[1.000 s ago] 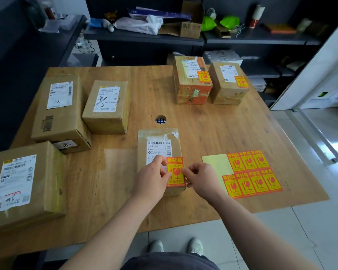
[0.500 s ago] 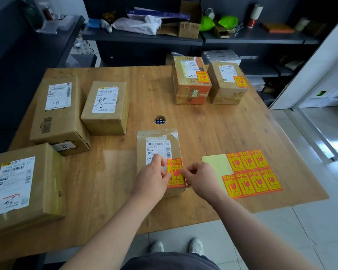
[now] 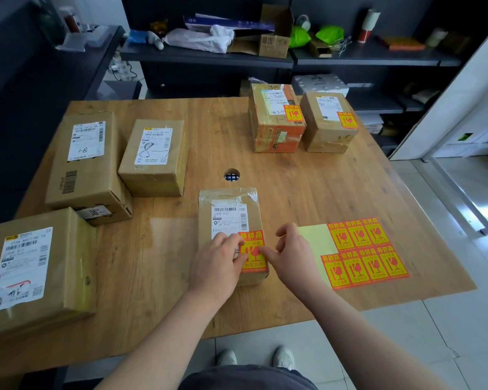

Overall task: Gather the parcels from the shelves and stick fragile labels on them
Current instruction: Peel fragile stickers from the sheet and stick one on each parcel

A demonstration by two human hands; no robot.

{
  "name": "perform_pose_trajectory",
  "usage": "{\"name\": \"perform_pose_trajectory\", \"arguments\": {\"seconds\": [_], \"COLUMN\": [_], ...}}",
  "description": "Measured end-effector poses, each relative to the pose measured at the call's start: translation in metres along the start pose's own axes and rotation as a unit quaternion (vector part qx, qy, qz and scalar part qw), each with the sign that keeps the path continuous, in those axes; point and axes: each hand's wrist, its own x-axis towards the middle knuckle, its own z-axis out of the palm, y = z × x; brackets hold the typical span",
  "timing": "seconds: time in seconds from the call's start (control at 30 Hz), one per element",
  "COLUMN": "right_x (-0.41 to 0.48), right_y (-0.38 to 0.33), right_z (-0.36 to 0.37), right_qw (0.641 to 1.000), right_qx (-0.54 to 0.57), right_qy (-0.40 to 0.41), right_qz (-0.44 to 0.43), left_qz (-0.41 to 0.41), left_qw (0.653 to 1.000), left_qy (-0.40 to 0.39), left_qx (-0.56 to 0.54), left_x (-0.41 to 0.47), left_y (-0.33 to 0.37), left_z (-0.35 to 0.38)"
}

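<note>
A small brown parcel point(image 3: 231, 218) lies in the middle of the wooden table point(image 3: 321, 187). A red-and-yellow fragile label point(image 3: 253, 249) lies flat on its near right corner. My left hand point(image 3: 219, 266) presses its fingertips on the label's left edge. My right hand point(image 3: 290, 254) touches the label's right edge with its index fingertip, thumb lifted. A sheet of fragile labels point(image 3: 364, 251) lies right of my right hand, part of its backing bare.
Two parcels with fragile labels point(image 3: 276, 119) point(image 3: 328, 122) stand at the back right. Three parcels without such labels point(image 3: 85, 164) point(image 3: 155, 159) point(image 3: 37, 271) lie along the left. A cable hole point(image 3: 232, 175) sits mid-table. Dark cluttered shelves point(image 3: 209, 56) stand behind.
The label, pinched between both hands before, now lies flat on the parcel. My right hand has let go of its edge and only touches it with a fingertip.
</note>
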Motion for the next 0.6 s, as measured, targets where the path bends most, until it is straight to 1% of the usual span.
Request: {"name": "perform_pose_trajectory", "arguments": {"seconds": [0.07,0.13,0.2,0.3,0.4,0.53,0.6], "right_x": [-0.004,-0.007,-0.009,-0.006,-0.003,-0.008,-0.011], "right_y": [0.003,0.009,0.016,0.023,0.023,0.021,0.024], "right_z": [-0.002,-0.001,0.000,-0.001,-0.002,0.000,0.000], "right_qw": [0.996,0.981,0.964,0.956,0.948,0.922,0.924], "right_qx": [-0.044,-0.118,-0.175,-0.221,-0.254,-0.281,-0.272], "right_qy": [0.009,0.006,-0.015,-0.039,-0.047,-0.095,-0.102], "right_qz": [-0.071,-0.154,-0.199,-0.191,-0.187,-0.248,-0.248], "left_qz": [0.033,0.053,0.055,0.054,0.030,0.036,0.031], "left_qw": [0.999,0.995,0.992,0.987,0.985,0.982,0.983], "left_qy": [0.013,0.035,0.045,0.017,-0.017,-0.039,-0.049], "left_qx": [0.034,0.076,0.108,0.150,0.168,0.180,0.176], "left_x": [-0.003,-0.005,-0.005,-0.004,-0.002,-0.004,-0.008], "left_y": [-0.006,-0.010,-0.016,-0.023,-0.028,-0.031,-0.036], "left_z": [0.004,0.006,0.007,0.006,0.006,0.008,0.008]}}
